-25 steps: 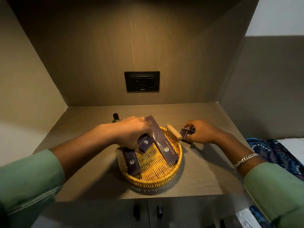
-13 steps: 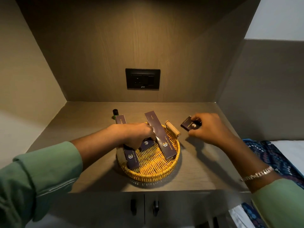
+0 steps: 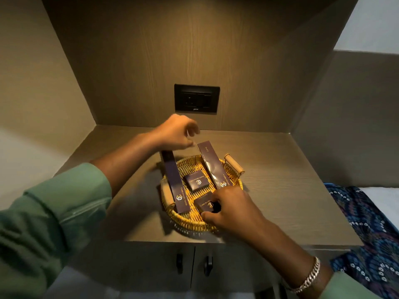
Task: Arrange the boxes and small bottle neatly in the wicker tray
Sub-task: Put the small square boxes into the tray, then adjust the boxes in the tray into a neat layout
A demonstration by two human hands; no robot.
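Counting what lies in the wicker tray (image 3: 195, 222) gives four dark boxes: two long and two small. The left long box (image 3: 175, 184) leans over the tray's left side, its far end past the rim; the right long box (image 3: 213, 164) lies slanted along the right side, its far end also past the rim. One small box (image 3: 196, 182) sits flat in the middle between them. The other small box (image 3: 205, 204) lies at the near side of the tray, under the right hand (image 3: 232, 209), whose fingers close on its near and right edges. The tray has two wooden handles, one at its left and one at its far right, and stands near the front edge of the worktop (image 3: 280, 190), about midway along it.

The left hand (image 3: 176, 132) is raised over the back of the worktop, beyond the tray, its fingers curled; motion blur hides whether it holds anything. The small bottle cannot be made out.

Half a second ago the right hand held the small box above the worktop to the right of the tray; now that box is inside. The left hand then pressed down among the boxes in the tray and has since lifted away toward the back wall.
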